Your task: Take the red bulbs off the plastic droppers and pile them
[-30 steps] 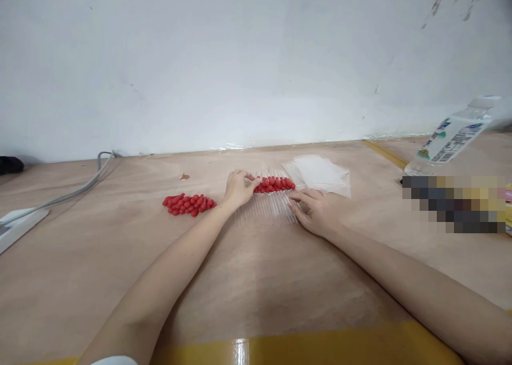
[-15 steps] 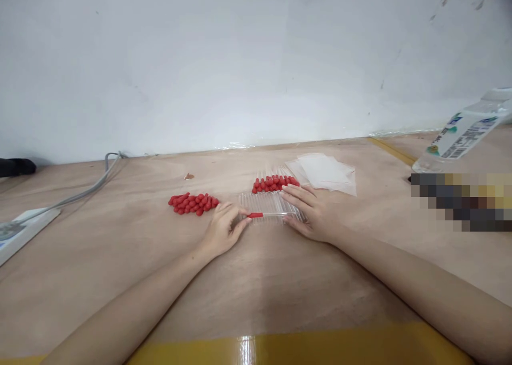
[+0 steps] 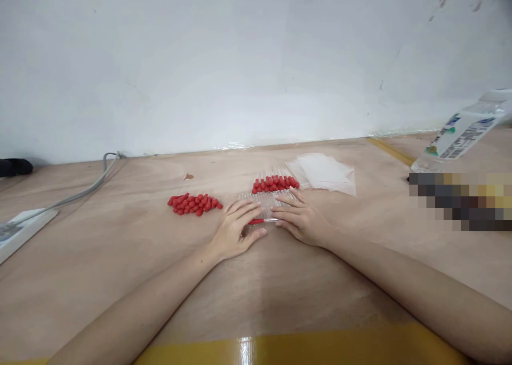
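A row of clear thin tubes (image 3: 265, 200) lies side by side in front of me. Across their near end lies a dropper with a red bulb (image 3: 256, 221) and a clear stem. My left hand (image 3: 239, 228) rests over the left of the row, fingers stretched and thumb apart, partly covering the dropper's bulb. Over the right side, my right hand (image 3: 301, 219) has its fingers spread on the tubes, its fingertips close to the dropper's stem. Whether either hand presses on the dropper is hard to see. A pile of red rubber bulbs (image 3: 194, 204) sits left of my left hand.
Behind the tubes lie several red-bulbed droppers (image 3: 276, 183), beside thin white sheets or bags (image 3: 326, 173). A labelled clear bottle (image 3: 460, 135) leans at the right, near a pixelated area. At left are a grey cable (image 3: 90, 186) and a white power strip (image 3: 28, 229).
My left hand has let go of the red bulb and spread over the tubes, moving right. The dropper now lies lower, at the near end of the row. My right hand has shifted slightly left.
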Tool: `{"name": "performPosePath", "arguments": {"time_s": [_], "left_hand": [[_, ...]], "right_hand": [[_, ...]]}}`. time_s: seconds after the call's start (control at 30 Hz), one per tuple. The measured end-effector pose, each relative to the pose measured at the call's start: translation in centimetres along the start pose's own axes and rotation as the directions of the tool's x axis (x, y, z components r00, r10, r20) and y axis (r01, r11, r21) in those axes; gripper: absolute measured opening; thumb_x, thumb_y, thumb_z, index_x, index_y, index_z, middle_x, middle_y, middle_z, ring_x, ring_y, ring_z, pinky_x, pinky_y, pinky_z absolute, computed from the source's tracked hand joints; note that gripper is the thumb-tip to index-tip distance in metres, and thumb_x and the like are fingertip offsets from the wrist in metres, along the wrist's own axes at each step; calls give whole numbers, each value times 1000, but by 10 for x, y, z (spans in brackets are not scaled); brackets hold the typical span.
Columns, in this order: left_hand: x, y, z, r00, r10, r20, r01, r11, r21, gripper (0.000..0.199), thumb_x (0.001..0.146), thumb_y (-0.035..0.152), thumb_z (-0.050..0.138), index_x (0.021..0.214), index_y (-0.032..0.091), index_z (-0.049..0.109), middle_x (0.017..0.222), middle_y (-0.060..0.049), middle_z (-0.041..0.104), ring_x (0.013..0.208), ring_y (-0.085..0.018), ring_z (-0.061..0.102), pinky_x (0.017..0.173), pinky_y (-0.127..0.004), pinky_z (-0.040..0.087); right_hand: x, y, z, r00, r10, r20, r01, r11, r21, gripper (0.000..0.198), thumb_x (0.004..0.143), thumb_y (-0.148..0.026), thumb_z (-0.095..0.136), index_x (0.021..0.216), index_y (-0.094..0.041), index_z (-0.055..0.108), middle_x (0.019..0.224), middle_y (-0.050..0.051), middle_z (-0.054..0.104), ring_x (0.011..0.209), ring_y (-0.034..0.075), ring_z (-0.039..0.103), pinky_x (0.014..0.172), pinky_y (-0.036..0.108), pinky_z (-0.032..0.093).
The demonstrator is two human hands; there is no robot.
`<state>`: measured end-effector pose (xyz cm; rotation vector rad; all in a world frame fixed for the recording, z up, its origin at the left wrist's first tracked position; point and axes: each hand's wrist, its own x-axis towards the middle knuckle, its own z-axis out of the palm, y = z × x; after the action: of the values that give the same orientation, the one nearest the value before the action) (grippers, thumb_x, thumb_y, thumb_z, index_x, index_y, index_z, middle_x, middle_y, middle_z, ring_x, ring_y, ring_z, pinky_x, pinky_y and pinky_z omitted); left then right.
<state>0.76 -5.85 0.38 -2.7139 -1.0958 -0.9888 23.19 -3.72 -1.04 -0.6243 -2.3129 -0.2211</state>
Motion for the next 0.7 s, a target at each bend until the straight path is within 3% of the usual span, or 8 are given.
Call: {"name": "performPosePath", "arguments": {"time_s": [0.17, 0.33, 0.57, 0.7], "left_hand": [[3, 1, 7, 993, 108, -40, -107, 993, 44, 15, 84, 25, 53, 92, 22, 64, 98, -1, 68, 105, -20, 56, 103, -46, 28], [2, 2, 8, 982, 170, -84, -166, 985, 55, 13, 83, 22, 54, 92, 20, 63, 95, -1, 69, 102, -19, 59, 102, -45, 31], [1, 2, 6, 971, 238, -39, -235, 970, 54, 14, 84, 18, 51, 94, 16, 60, 97, -5, 68, 106, -19, 57, 102, -43, 36], [1, 3, 5, 966, 257, -13, -257, 966, 36, 15, 84, 18, 48, 95, 16, 59, 97, -5, 68, 106, -20, 57, 102, -44, 36]], "right_hand": [[1, -5, 1, 1000, 14, 28, -14, 1000, 5, 24, 88, -27, 46, 104, -21, 62, 102, 1, 66, 114, 20, 50, 106, 48, 26], [2, -8, 4, 999, 3, 49, -5, 999, 42, 28, 88, -31, 46, 108, -18, 59, 107, 3, 64, 113, 21, 50, 106, 49, 26], [2, -8, 6, 995, -98, -11, 98, 984, 149, 21, 88, -20, 45, 100, -14, 60, 101, 10, 66, 105, 17, 57, 94, 35, 46], [0, -9, 5, 990, -133, -37, 137, 980, 144, 16, 86, -18, 48, 96, -14, 60, 97, 11, 66, 98, 17, 60, 91, 34, 49]]}}
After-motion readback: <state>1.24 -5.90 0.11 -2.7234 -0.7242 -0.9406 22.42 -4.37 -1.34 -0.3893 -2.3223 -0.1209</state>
